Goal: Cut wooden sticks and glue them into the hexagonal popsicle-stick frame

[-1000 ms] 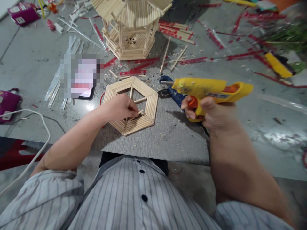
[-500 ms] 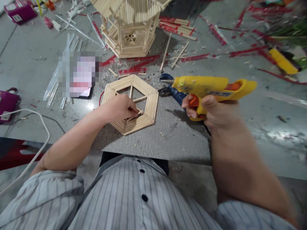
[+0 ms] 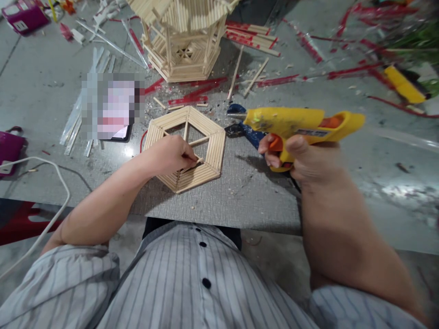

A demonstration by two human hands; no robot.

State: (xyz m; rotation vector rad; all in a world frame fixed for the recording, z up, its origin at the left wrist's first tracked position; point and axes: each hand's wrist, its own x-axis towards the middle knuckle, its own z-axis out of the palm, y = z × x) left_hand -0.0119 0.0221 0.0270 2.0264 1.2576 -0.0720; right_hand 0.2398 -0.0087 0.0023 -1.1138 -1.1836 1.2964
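Observation:
A hexagonal frame of wooden sticks lies flat on the table, with thin sticks crossing its open middle. Over its lower left part, my left hand is closed, pinching a short wooden stick at the inner edge of the frame. The hand hides part of the frame and most of that stick. To the right, my right hand grips a yellow hot glue gun, a finger at its orange trigger. The gun's metal nozzle points left, above blue-handled pliers or cutters lying on the table.
Behind the frame stands a hexagonal stick pavilion. A phone lies beside clear glue sticks at the left. Loose sticks and red wrappers are scattered behind. A white cable crosses the left edge.
The whole view has shifted slightly. Both hands keep their hold, the left on the stick at the frame, the right on the glue gun.

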